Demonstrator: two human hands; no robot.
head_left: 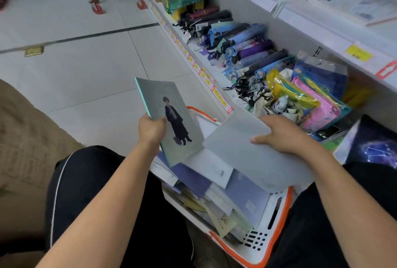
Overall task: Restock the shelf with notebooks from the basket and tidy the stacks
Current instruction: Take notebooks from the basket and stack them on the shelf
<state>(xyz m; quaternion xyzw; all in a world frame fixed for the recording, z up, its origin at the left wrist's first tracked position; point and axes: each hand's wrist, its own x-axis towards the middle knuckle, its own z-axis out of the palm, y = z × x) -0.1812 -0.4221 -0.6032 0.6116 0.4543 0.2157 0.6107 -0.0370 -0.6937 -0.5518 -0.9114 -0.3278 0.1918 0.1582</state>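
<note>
Nearest you, your bare forearms reached out over your dark trousers [103,199] toward the white plastic basket [277,224] with its orange rim, set between your knees. Your left hand [151,129] curled tight around the lower edge of a thin grey-green notebook [171,117], thumb on the cover, which was matte and printed with a dark-coated figure; it stood tilted up above the basket. Your right hand [283,135] gripped a plain pale grey notebook [238,138], fingers bent over its right edge, thumb on top. Below lay a loose, overlapping heap of flat notebooks [217,190], blue, white and cream. On the low shelf [217,63] to your right, folded umbrellas [242,46] lay in rows beside glossy plastic pouches [313,104].
</note>
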